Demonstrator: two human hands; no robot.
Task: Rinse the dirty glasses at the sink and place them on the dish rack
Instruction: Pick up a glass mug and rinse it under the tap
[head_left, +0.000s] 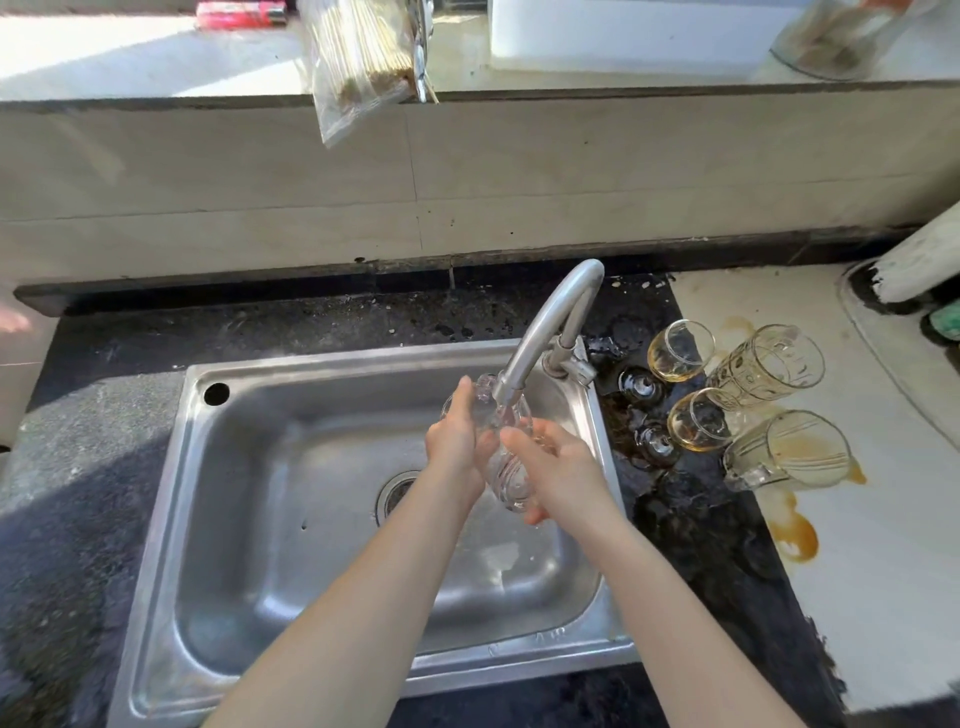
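Glass (508, 480) sits between my palms, long axis tilted away from me, far end under the faucet (551, 321). My left hand (453, 437) wraps its far end; my right hand (557, 467) curls round the near end.

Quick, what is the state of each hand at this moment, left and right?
Left hand: closed around the clear glass, held under the tap.
Right hand: closed around the same glass from the other side.
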